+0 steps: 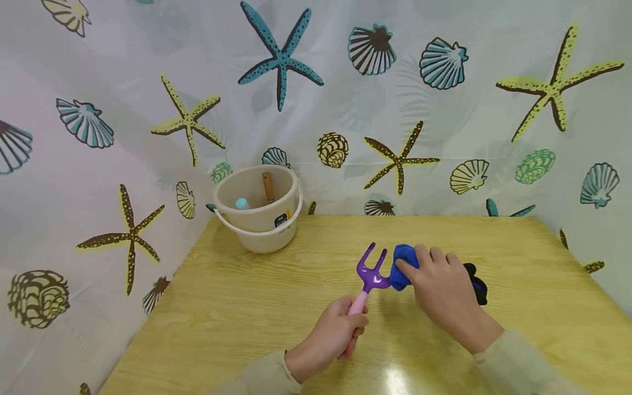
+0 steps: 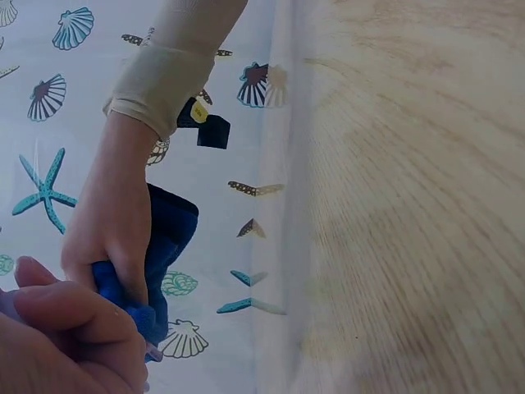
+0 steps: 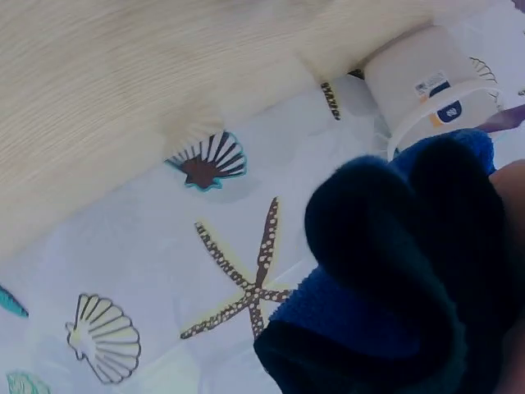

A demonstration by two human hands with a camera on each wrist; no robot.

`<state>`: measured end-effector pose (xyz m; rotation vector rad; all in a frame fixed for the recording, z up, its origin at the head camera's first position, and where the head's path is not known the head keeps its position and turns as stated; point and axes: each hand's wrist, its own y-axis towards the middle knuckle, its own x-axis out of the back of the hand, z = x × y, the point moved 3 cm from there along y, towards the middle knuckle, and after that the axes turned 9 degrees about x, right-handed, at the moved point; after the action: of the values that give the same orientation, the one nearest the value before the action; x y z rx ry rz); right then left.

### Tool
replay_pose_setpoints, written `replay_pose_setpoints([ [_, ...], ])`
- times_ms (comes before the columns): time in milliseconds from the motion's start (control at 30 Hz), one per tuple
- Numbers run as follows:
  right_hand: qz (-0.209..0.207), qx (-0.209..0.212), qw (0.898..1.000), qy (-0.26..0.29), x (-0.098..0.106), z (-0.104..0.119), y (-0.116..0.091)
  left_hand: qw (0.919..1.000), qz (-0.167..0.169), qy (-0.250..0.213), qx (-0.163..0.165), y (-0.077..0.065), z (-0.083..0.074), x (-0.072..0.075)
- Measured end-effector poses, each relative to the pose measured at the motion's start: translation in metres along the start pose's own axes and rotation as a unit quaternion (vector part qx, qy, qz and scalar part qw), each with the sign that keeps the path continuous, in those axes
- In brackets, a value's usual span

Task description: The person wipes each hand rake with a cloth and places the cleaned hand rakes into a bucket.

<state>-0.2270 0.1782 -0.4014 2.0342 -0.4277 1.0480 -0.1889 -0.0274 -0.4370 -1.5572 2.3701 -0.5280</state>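
My left hand [image 1: 329, 336] grips the pink handle of a purple garden hand fork [image 1: 371, 277], whose prongs point up and away over the table. My right hand [image 1: 439, 282] holds a bunched blue cloth [image 1: 403, 266] against the right side of the fork's head, covering that edge. Dark folds of the cloth stick out behind the right hand, and they fill much of the right wrist view. In the left wrist view, the curled left fingers [image 2: 78, 328] hide most of the fork, and the right hand with the cloth reaches in just beyond.
A beige bucket [image 1: 257, 236] with a white handle stands at the table's back left. Inside it are a wooden-handled item [image 1: 268, 186] and something light blue [image 1: 242, 203]. The wooden table [image 1: 222, 318] meets a curtain [image 1: 336, 115] printed with shells and starfish.
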Motion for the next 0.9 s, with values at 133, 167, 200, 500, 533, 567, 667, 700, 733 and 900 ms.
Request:
replay_pose_setpoints([
  [133,-0.002,0.001,0.998,0.060,0.009,0.012,0.005,0.9999,-0.002,0.006,-0.008,-0.001,-0.003,0.001],
  [167,-0.006,0.007,0.997,0.077,0.012,0.016,0.007,0.9999,-0.001,0.007,-0.010,-0.001,-0.003,0.001],
  [200,-0.009,0.013,0.996,0.090,0.014,0.020,0.008,0.9999,-0.002,0.010,-0.013,-0.001,-0.003,0.001],
  [500,0.024,0.015,0.995,0.098,0.010,0.025,0.022,0.9962,-0.032,0.070,-0.042,-0.002,-0.001,-0.001],
  [533,0.027,0.015,0.995,0.096,0.008,0.024,0.022,0.9959,-0.034,0.073,-0.041,-0.003,-0.001,-0.001],
  [567,0.028,0.015,0.995,0.091,0.007,0.022,0.022,0.9960,-0.033,0.073,-0.040,-0.003,-0.001,-0.001],
  [667,0.028,0.007,0.997,0.077,0.004,0.017,0.021,0.9976,-0.024,0.058,-0.028,-0.003,-0.001,-0.002],
  [700,0.028,0.004,0.997,0.071,0.002,0.015,0.021,0.9981,-0.022,0.052,-0.024,-0.003,-0.001,-0.003],
  [733,0.028,0.002,0.998,0.064,0.001,0.014,0.021,0.9986,-0.019,0.046,-0.018,-0.003,-0.001,-0.003],
  [900,0.020,0.006,0.999,0.029,-0.003,0.012,0.022,0.9996,-0.013,0.023,0.002,-0.002,-0.001,-0.006],
])
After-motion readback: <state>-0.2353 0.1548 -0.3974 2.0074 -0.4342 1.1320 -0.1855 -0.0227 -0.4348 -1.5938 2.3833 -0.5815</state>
